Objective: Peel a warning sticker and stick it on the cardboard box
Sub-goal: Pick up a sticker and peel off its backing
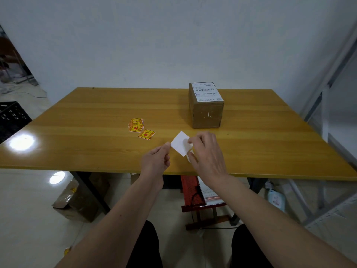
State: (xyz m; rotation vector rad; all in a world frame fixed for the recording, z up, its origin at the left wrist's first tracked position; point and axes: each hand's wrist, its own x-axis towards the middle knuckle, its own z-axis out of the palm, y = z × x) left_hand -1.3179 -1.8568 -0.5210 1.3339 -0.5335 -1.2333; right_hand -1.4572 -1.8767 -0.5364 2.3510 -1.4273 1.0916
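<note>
Both hands hold one warning sticker above the table's near edge, its white back turned toward me. My left hand pinches its left corner. My right hand pinches its right side, where a strip of backing curls away near the fingertips. The cardboard box stands upright further back and to the right, with a white barcode label on its top. A small pile of yellow-and-red warning stickers lies left of centre, and a single sticker lies beside it.
The wooden table stands against a white wall. A black crate sits off its left side, a metal shelf frame on the right. Under the table are a cardboard box and a red stool.
</note>
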